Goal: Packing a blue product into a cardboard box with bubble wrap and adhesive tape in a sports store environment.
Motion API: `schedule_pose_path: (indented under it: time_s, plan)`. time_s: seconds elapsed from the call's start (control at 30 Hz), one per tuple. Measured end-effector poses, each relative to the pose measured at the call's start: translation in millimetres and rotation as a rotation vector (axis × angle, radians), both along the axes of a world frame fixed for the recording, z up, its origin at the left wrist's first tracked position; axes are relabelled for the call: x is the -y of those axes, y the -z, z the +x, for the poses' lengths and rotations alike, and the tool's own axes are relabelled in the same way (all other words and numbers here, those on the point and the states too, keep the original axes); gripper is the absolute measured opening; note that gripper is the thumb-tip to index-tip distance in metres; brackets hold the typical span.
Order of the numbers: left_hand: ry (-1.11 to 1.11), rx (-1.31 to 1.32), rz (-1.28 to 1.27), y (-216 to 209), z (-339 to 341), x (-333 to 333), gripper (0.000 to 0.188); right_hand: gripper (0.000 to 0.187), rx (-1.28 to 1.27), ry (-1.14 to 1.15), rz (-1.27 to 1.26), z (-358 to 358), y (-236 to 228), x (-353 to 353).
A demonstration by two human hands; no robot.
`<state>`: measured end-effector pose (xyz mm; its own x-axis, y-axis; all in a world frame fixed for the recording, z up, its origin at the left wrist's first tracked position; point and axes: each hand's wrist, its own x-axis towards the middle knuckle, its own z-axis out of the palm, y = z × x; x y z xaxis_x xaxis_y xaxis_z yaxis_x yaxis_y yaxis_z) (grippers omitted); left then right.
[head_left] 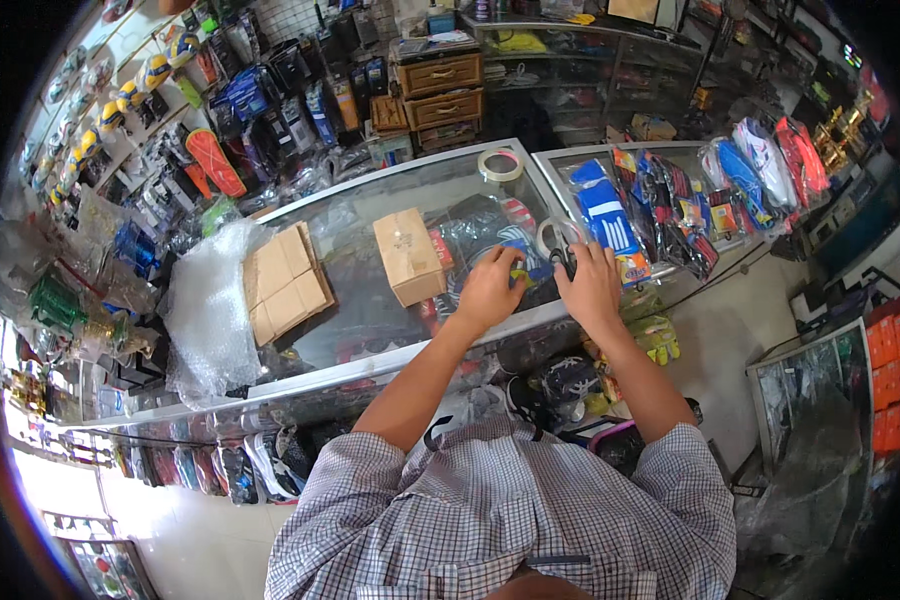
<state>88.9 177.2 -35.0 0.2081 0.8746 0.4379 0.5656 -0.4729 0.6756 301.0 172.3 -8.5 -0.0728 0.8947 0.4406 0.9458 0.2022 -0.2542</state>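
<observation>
Item: clear plastic-wrapped packet [510,262] with blue, black and yellow contents, glossy and crinkled, lying on the glass countertop [370,215] near its front edge, between the two hands.

Left hand [490,288]: resting palm-down on the packet, fingers curling over its near side and pressing it to the glass.

Right hand [590,280]: fingers bending around the black handles of a pair of scissors [560,250], whose pale looped end is showing just above the fingertips, at the packet's right edge.

Surroundings: a small rectangular brown cardboard box [408,256] is standing just left of the packet, matt and sharp-cornered. Further left, flattened brown cardboard sheets [285,282] are lying beside a crumpled mass of translucent bubble wrap [210,310]. A ring-shaped roll of clear adhesive tape [499,163] is sitting at the counter's far edge. Blue and white packaged socks [603,215] in shiny wrappers are lying to the right on the adjoining glass case.
</observation>
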Motion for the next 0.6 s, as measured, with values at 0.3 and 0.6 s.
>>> schedule_pose_path:
  time_s: [0.3, 0.6]
  plan:
    - [-0.184, -0.139, -0.001, -1, 33, -32, 0.023, 0.053, 0.052, -0.032, 0.081, 2, 5, 1]
    - [-0.132, -0.144, 0.122, 5, 31, -36, 0.01, 0.052, -0.128, -0.075, 0.172, 0, 29, -10]
